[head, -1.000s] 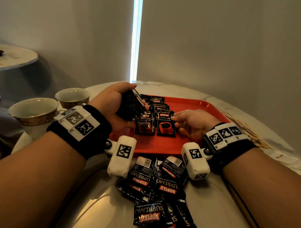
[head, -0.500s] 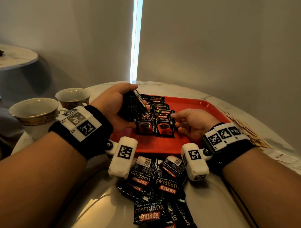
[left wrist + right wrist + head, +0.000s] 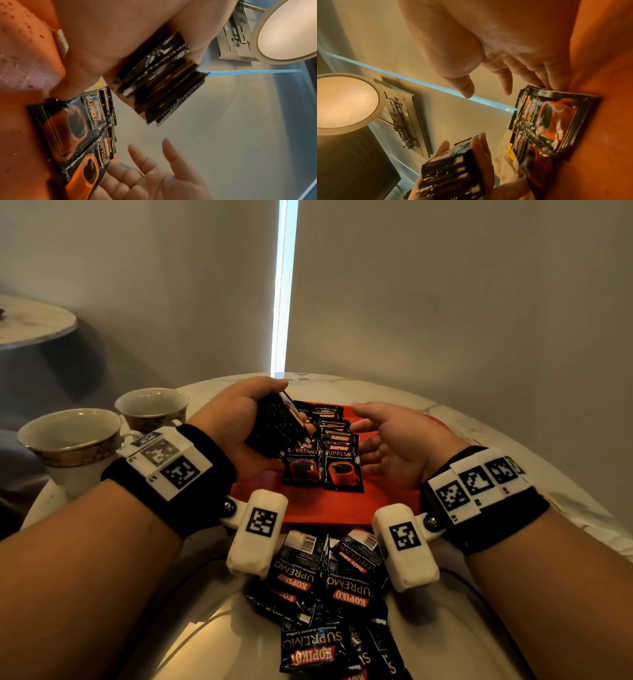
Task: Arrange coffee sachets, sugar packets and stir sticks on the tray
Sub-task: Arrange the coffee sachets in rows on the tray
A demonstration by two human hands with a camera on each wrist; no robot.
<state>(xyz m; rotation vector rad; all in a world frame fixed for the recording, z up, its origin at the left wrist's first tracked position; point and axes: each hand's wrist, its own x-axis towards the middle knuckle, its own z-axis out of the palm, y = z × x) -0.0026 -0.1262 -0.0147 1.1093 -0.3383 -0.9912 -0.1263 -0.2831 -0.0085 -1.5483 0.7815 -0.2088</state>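
Note:
A red tray (image 3: pixel 329 508) lies on the round marble table. Two rows of black Kopiko coffee sachets (image 3: pixel 339 463) overlap on it, also seen from the wrists (image 3: pixel 73 129) (image 3: pixel 551 121). My left hand (image 3: pixel 239 422) grips a thick stack of sachets (image 3: pixel 277 426) above the tray's left part; its edges show in the wrist views (image 3: pixel 163 86) (image 3: pixel 452 171). My right hand (image 3: pixel 394 440) hovers just right of the rows, fingers spread and holding nothing (image 3: pixel 513 75). No sugar packets or stir sticks can be made out.
A loose pile of more sachets (image 3: pixel 329 594) lies on the table in front of the tray. Two gold-rimmed cups (image 3: pixel 68 436) (image 3: pixel 150 405) stand at the left. A brown mat or paper (image 3: pixel 582 508) lies at the right table edge.
My right hand has lifted off the front sachets, moved back and right, and opened its fingers. The left hand keeps its stack in about the same place.

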